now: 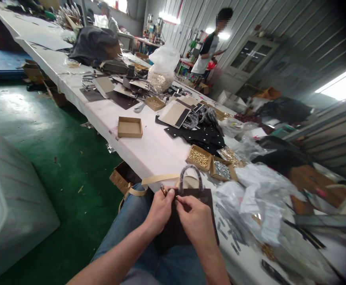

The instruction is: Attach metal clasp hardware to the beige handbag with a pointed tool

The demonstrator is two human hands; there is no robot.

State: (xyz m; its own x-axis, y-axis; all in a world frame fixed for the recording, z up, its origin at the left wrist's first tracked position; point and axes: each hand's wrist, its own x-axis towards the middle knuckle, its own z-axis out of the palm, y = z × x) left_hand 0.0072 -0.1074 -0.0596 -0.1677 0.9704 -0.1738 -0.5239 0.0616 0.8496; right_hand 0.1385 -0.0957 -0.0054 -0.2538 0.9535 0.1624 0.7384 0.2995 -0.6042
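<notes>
A dark brown bag panel (173, 233) with a plastic-wrapped handle (191, 171) lies across my lap, leaning at the table edge. My left hand (160, 208) is closed on its upper left edge, thumb on top. A small shiny gold-coloured fitting (163, 190) shows by the left index finger. Fingertips of my right hand (195, 217) are pinched together against the panel's face, close to the left thumb. Whatever they hold is too small to make out. A tan strap (159, 179) runs from the table edge behind the left hand.
Cardboard trays of gold-coloured pieces (199, 157) and silver pieces (221, 169) stand beyond the panel. A shallow cardboard tray (130, 128) sits farther left. Stacked panels (175, 113), black pieces (201, 136) and plastic bags (262, 194) lie on the table. A person (208, 47) stands behind.
</notes>
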